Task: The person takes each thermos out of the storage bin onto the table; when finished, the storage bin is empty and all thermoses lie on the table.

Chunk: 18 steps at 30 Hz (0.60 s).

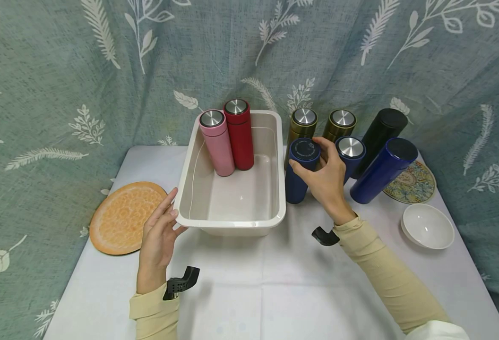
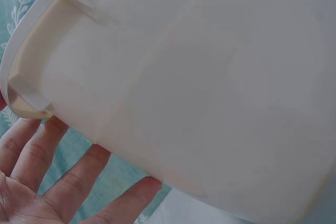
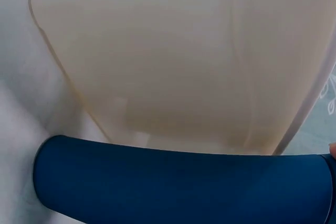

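Observation:
A cream plastic bin (image 1: 232,225) stands mid-table, with a pink thermos (image 1: 217,148) and a red thermos (image 1: 240,141) upright at its far left. My left hand (image 1: 158,241) touches the bin's near left side with extended fingers (image 2: 79,179), against the wall (image 2: 184,93) in the left wrist view. Just right of the bin, my right hand (image 1: 328,184) pinches the top of a dark blue thermos (image 1: 296,186) between thumb and fingers. That thermos (image 3: 173,182) appears beside the bin wall (image 3: 157,66) in the right wrist view; whether its base touches the table is unclear.
Behind and right of my right hand stand two olive-gold thermoses (image 1: 304,118), another blue one with a silver lid (image 1: 350,148), a black one (image 1: 383,134) and a bright blue one (image 1: 383,170). A patterned round mat (image 1: 415,182), white bowl (image 1: 428,226) and orange round mat (image 1: 126,217) flank them.

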{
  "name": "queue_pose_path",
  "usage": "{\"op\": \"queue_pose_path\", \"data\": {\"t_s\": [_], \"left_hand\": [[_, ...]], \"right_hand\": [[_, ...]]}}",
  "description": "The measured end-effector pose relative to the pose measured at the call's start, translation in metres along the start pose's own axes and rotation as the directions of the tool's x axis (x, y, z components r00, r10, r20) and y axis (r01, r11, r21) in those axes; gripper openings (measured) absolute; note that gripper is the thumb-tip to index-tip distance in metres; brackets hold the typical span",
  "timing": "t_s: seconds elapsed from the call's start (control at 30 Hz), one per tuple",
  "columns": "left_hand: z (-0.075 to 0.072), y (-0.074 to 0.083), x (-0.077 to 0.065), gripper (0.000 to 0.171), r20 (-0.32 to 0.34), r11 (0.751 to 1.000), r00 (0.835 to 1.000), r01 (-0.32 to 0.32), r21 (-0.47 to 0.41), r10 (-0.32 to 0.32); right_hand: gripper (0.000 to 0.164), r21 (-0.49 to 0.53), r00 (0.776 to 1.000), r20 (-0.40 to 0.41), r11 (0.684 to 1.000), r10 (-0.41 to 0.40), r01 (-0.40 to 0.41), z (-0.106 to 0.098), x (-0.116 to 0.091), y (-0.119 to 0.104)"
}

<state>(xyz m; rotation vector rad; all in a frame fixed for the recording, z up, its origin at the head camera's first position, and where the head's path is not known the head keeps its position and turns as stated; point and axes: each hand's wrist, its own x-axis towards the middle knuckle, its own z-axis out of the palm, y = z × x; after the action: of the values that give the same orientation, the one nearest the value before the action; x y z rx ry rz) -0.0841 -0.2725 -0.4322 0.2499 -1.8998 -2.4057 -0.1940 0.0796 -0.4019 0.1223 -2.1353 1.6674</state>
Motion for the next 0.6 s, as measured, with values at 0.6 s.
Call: {"op": "queue_pose_path", "data": {"t_s": [0.6], "left_hand": [[0.0011,0.0008,-0.0001,0.051,0.001,1.0,1.0,0.008,-0.002,-0.008]], "right_hand": [[0.068,-0.039,1.0,0.0,0.999,0.006,-0.006,0.0022,-0.0022,-0.0018]]}}
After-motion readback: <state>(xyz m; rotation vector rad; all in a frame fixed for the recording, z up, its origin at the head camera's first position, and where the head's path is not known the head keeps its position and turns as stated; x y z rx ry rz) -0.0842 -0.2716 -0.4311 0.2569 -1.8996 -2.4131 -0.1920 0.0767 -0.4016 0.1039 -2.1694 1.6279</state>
